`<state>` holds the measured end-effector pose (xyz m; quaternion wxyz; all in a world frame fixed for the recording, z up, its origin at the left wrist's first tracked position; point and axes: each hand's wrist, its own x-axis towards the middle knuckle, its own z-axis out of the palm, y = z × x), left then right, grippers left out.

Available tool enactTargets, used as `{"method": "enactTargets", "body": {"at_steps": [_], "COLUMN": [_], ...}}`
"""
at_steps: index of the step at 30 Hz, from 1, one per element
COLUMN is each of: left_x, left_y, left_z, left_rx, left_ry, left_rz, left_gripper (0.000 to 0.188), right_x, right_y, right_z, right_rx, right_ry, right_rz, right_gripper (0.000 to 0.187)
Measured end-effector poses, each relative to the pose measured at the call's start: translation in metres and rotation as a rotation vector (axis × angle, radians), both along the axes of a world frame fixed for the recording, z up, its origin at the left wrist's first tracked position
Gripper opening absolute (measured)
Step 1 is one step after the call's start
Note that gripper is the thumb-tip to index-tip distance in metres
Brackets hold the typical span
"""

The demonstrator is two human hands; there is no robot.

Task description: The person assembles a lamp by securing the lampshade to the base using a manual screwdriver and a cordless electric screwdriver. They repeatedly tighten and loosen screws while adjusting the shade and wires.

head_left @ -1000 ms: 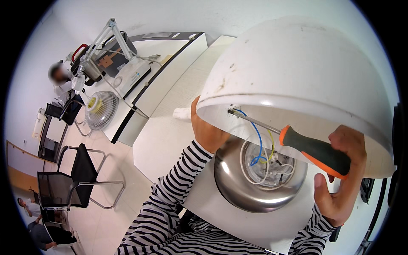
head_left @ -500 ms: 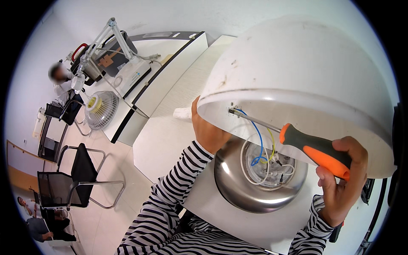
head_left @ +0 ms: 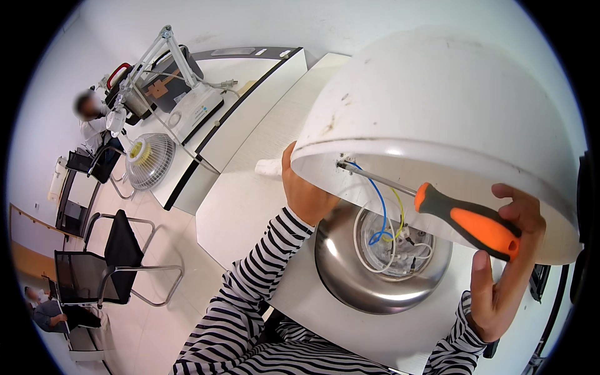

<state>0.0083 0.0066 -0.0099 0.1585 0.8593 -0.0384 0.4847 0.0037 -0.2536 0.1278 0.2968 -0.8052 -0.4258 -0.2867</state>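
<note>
A large white dome-shaped housing (head_left: 450, 100) is tilted with its open side toward me. My left hand (head_left: 309, 195) grips its lower left edge, fingers partly hidden behind the wall. In my right hand (head_left: 509, 269) is a screwdriver (head_left: 469, 222) with an orange and dark grey handle; the fingers touch the handle end loosely, and the thumb is off it. The screwdriver's tip meets the inner wall near the rim, beside a blue wire (head_left: 379, 195). Below sits a round brushed-metal bowl (head_left: 340, 269) with a clear wired part (head_left: 400, 250) in its middle.
A white table (head_left: 250, 200) lies under the work. To the left, another desk carries a jointed-arm lamp (head_left: 178, 56), a grey bin (head_left: 165, 78) and a wire-caged lamp head (head_left: 150, 161). Black chairs (head_left: 122, 250) stand on the floor; two people are farther off.
My right hand has loosened and shifted on the handle, its thumb dropping away. The screwdriver has turned about its length, showing more orange. My left hand keeps its place.
</note>
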Motion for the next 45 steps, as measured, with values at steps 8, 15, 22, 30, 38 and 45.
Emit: {"method": "enactTargets", "body": {"at_steps": [8, 15, 22, 30, 38, 45], "left_x": [-0.002, -0.003, -0.003, -0.006, -0.003, -0.004], "left_y": [-0.002, -0.001, 0.0, 0.0, 0.002, 0.002], "left_z": [0.0, 0.005, 0.002, 0.004, 0.001, -0.003], "left_rx": [-0.02, -0.007, -0.024, -0.008, 0.003, 0.004], "left_ry": [-0.038, 0.012, 0.0, 0.01, -0.011, 0.013], "left_rz": [0.025, 0.017, 0.002, 0.015, 0.016, 0.016], "left_gripper": [0.036, 0.038, 0.041, 0.042, 0.039, 0.035], "right_x": [-0.011, -0.025, -0.006, -0.008, -0.002, 0.0], "right_y": [-0.003, -0.002, 0.002, -0.002, -0.007, -0.006], "right_z": [0.002, -0.001, 0.005, -0.005, 0.003, 0.003], "right_rx": [0.061, -0.05, -0.004, 0.029, 0.005, 0.093], "right_ry": [0.313, 0.214, 0.121, 0.263, 0.188, 0.106], "right_rz": [-0.02, -0.031, 0.102, -0.09, 0.118, 0.112], "right_gripper": [0.046, 0.049, 0.023, 0.03, 0.033, 0.035]}}
